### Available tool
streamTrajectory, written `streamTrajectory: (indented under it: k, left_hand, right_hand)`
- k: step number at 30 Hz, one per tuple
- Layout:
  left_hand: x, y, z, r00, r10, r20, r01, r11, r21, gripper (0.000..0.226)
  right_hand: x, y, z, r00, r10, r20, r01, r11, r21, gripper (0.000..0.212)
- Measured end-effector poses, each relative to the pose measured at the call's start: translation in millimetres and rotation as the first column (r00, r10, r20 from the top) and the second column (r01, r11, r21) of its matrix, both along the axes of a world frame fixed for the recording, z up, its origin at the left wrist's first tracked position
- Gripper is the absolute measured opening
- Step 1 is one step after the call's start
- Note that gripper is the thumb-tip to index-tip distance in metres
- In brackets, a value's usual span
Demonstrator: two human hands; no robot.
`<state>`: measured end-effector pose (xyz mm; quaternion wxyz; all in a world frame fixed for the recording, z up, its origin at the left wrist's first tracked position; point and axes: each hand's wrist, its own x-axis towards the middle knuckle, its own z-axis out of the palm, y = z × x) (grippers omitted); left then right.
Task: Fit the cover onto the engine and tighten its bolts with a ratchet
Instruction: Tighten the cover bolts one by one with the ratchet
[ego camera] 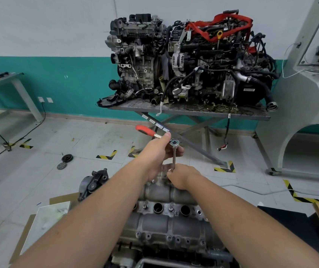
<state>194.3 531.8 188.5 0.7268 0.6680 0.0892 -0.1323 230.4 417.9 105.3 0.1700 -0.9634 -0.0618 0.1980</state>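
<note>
1. Grey cast metal forms the cover (166, 192), which sits on top of the engine (162, 229) at lower centre, with two rounded humps and a flat band between them.
2. Round wells (158, 207) in that band are dark inside; their contents cannot be made out. Small bolts (171, 209) stand beside them.
3. Ratchet (155, 134): red and black handle pointing up and left, silver head, and a long extension bar (173, 159) running down to the far edge of the cover.
4. Left hand (157, 153) is wrapped around the ratchet just behind its head, thumb along the shaft.
5. Right hand (182, 176) pinches the lower end of the extension bar with curled fingers; the socket and the bolt beneath it are hidden by both hands.
6. Engine's lower part is cut off by the frame edge.
7. Behind, a metal table (189, 111) carries two more engines (189, 60), one draped with a red strap (222, 24).
8. Cardboard (27, 236) lies on the floor at left.
</note>
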Motion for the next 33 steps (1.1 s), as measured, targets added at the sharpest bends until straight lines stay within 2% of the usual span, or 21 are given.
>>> streamTrajectory:
  k: [3,6,10,12,14,17,19,22,26,33]
  left_hand:
    - [0.8,10.7,10.0,0.994,-0.106,-0.037,0.105,0.993,-0.05,0.034]
    - [2.2,15.5,10.7,0.991,-0.13,-0.029,0.128,0.989,-0.078,0.032]
    - [6.1,14.3,10.9,0.992,-0.127,0.019,0.126,0.99,0.058,0.036]
    - [7.4,13.9,11.0,0.99,-0.133,0.035,0.128,0.984,0.125,0.038]
    - [9.2,15.9,10.7,0.989,-0.146,0.022,0.144,0.987,0.064,0.039]
    - [8.8,19.3,12.5,0.988,-0.152,-0.02,0.15,0.987,-0.064,0.038]
    - [7.3,19.1,14.6,0.987,-0.158,-0.034,0.153,0.982,-0.109,0.037]
    - [4.4,17.3,16.7,0.986,-0.164,-0.033,0.156,0.972,-0.175,0.036]
    - [3.2,17.2,17.9,0.988,-0.15,-0.041,0.133,0.952,-0.277,0.028]
    - [10.0,26.3,20.7,0.984,-0.165,-0.066,0.131,0.925,-0.357,0.022]
  right_hand:
    - [-2.3,-0.6,-2.7,0.999,0.003,0.035,-0.003,1.0,0.007,0.033]
    - [-1.5,-0.4,-4.9,0.998,0.014,0.068,-0.018,0.998,0.052,0.024]
    - [-1.1,-3.3,0.9,0.988,0.025,0.156,-0.031,0.999,0.039,0.021]
    - [0.4,-3.9,5.9,0.983,0.023,0.184,-0.039,0.996,0.083,0.025]
    - [3.3,-4.4,11.7,0.987,0.035,0.157,-0.056,0.989,0.134,0.025]
    - [1.9,-8.7,10.8,0.987,0.15,0.063,-0.149,0.989,-0.013,0.022]
    - [-2.8,-11.4,1.2,0.987,0.144,0.072,-0.14,0.989,-0.052,0.023]
    - [-8.9,-9.1,-8.3,0.985,0.093,0.142,-0.093,0.996,-0.007,0.024]
    - [-11.2,-2.0,-9.8,0.991,0.019,0.129,-0.03,0.996,0.089,0.026]
    - [-14.7,1.2,-14.1,0.99,-0.062,0.128,0.042,0.987,0.154,0.03]
